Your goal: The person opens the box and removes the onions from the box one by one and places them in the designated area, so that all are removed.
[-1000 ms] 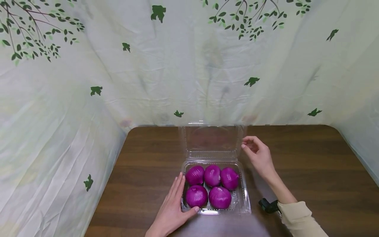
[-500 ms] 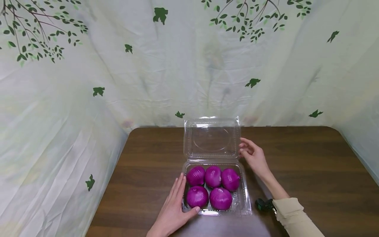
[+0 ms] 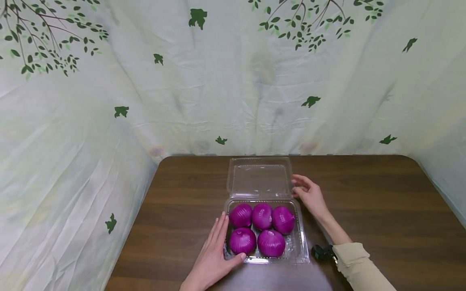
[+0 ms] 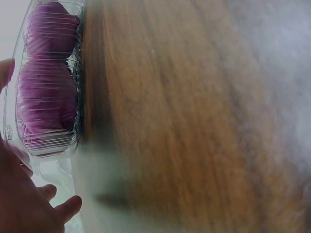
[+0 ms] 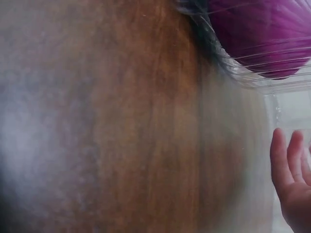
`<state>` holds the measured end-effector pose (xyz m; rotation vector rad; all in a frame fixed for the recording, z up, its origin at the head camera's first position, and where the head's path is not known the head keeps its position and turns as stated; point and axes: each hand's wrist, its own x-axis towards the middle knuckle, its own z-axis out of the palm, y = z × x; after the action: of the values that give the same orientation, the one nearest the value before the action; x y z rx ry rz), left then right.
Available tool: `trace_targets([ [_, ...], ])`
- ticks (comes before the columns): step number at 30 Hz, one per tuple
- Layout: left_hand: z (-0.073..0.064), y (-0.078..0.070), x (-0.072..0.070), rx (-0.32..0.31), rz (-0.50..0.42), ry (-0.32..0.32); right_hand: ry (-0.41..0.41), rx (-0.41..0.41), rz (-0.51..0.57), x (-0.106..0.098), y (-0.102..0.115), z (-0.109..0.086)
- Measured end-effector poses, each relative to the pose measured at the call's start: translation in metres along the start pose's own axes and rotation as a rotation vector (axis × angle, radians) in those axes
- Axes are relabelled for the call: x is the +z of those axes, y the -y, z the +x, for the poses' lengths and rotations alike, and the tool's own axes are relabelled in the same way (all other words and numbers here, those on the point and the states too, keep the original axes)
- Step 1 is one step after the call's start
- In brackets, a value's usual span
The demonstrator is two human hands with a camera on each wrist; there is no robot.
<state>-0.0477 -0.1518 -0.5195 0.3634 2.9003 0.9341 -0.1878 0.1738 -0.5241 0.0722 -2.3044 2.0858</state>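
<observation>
Brown bench (image 3: 375, 202). On it, clear container (image 3: 296, 249), lid (image 3: 260, 180) folded back on far side. My left hand (image 3: 214, 255): fingers straight along container's left side, holding nothing. My right hand (image 3: 309, 194): fingers half-bent at lid's right edge, can't tell if gripping. Five purple onions (image 3: 271, 243) inside.

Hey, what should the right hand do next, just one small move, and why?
I'd probably ease the right hand away from the lid. The lid appears folded back behind the tray, leaving all five onions uncovered, and the left hand rests along the tray's left edge, which likely steadies it. Whether the right hand touches the lid is unclear.
</observation>
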Motion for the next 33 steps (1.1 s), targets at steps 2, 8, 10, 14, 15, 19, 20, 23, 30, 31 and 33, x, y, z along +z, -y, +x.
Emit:
trace_targets([
  [2, 0.0, 0.0, 0.0, 0.0, -0.002, 0.002, 0.008, 0.017, 0.006, 0.0, -0.002, -0.001],
  [8, 0.0, 0.001, 0.001, 0.009, 0.003, 0.003, 0.013, 0.022, 0.032, -0.004, -0.005, -0.006],
  [10, 0.0, 0.001, 0.001, 0.009, 0.003, 0.003, 0.014, -0.003, 0.03, -0.005, -0.004, -0.009],
  [14, 0.0, 0.001, 0.001, 0.008, -0.003, 0.006, -0.017, -0.074, -0.091, -0.008, 0.0, -0.018],
  [15, -0.001, 0.001, 0.001, 0.007, -0.006, 0.006, -0.028, -0.096, -0.147, -0.008, 0.002, -0.02],
  [19, 0.0, 0.002, 0.0, 0.006, -0.012, 0.007, -0.052, -0.236, -0.355, -0.008, 0.01, -0.032],
  [20, 0.0, 0.002, 0.0, 0.006, -0.014, 0.007, -0.046, -0.283, -0.388, -0.009, 0.012, -0.034],
  [23, 0.0, 0.002, -0.001, 0.009, -0.013, 0.008, -0.012, -0.434, -0.475, -0.009, 0.018, -0.043],
  [30, 0.001, 0.0, -0.002, 0.027, -0.012, -0.003, 0.189, -0.565, -0.649, -0.007, 0.033, -0.064],
  [31, 0.001, 0.0, -0.002, 0.025, -0.012, -0.001, 0.216, -0.561, -0.673, -0.006, 0.034, -0.066],
  [33, 0.001, 0.0, -0.002, 0.029, -0.012, -0.006, 0.265, -0.553, -0.718, -0.005, 0.035, -0.07],
])
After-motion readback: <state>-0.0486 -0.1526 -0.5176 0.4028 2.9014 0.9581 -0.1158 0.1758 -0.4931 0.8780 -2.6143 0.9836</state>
